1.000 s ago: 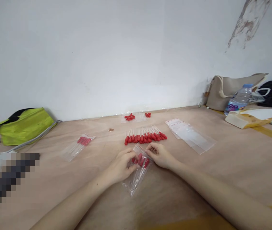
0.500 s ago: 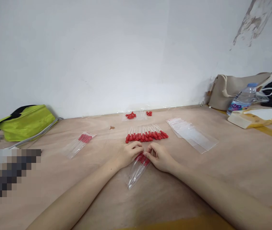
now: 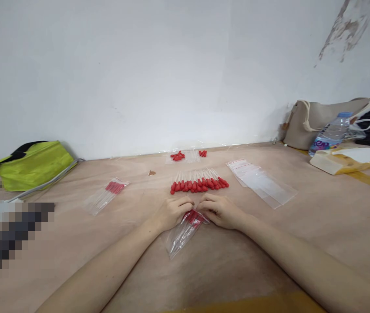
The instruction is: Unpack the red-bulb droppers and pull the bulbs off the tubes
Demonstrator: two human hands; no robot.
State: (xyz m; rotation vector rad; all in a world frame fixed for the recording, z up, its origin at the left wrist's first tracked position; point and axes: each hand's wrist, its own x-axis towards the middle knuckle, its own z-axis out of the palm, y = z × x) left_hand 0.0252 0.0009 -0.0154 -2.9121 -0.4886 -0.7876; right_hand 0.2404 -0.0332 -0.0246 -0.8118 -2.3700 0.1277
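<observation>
A clear plastic zip bag (image 3: pixel 179 241) lies on the table in front of me, with several red-ended clear droppers inside. My left hand (image 3: pixel 174 212) is closed on the left side of its top edge. My right hand (image 3: pixel 219 210) pinches the same edge from the right, fingers curled. The fingertips of both hands nearly meet, and the bag's mouth is partly hidden by them. Just beyond the hands, a row of droppers with red rubber bulbs (image 3: pixel 200 185) lies with the bulbs toward me. To the left rests another filled bag (image 3: pixel 106 195) of red-ended droppers.
Flat zip bags (image 3: pixel 261 184) overlap at the right. Loose red bulbs (image 3: pixel 177 156) lie on clear plastic near the wall. A yellow-green pouch (image 3: pixel 36 167) and grey cable are on the left; a water bottle (image 3: pixel 330 134), beige bag (image 3: pixel 322 115) and tissue pack (image 3: pixel 344 163) stand at the right.
My right hand has shifted slightly right along the bag's top edge, its fingers more curled over. The bag's top now shows more between the hands.
</observation>
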